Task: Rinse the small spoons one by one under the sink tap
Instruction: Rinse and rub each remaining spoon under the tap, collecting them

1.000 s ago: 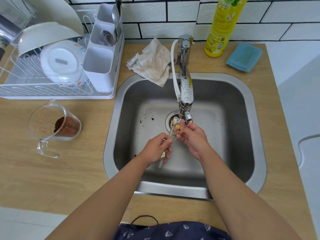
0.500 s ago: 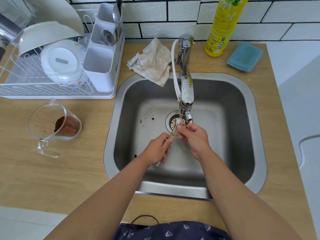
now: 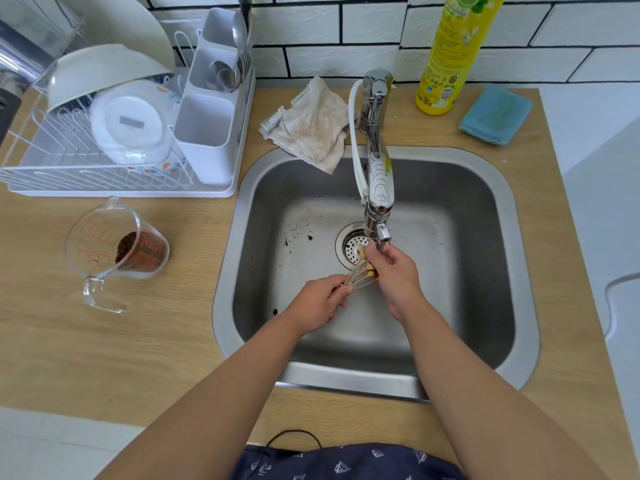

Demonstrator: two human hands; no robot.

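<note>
Over the steel sink (image 3: 498, 306), my left hand (image 3: 320, 299) grips the handles of several small gold spoons (image 3: 360, 273), fanned out toward the tap. My right hand (image 3: 394, 271) pinches the bowl end of one spoon right under the tap spout (image 3: 379, 233). Whether water flows is hard to tell. The spoon bowls are mostly hidden by my right fingers. The drain strainer (image 3: 353, 245) lies just behind the spoons.
A dish rack (image 3: 69, 174) with bowls and a cutlery holder (image 3: 207, 133) stands at the back left. A glass measuring cup (image 3: 114, 251) with brown grains sits left of the sink. A beige rag (image 3: 311, 126), yellow soap bottle (image 3: 450, 53) and blue sponge (image 3: 497, 116) line the back.
My left hand has slid up the handles so less of them sticks out below it. My right hand has shifted a little along the spoon bowls under the spout.
</note>
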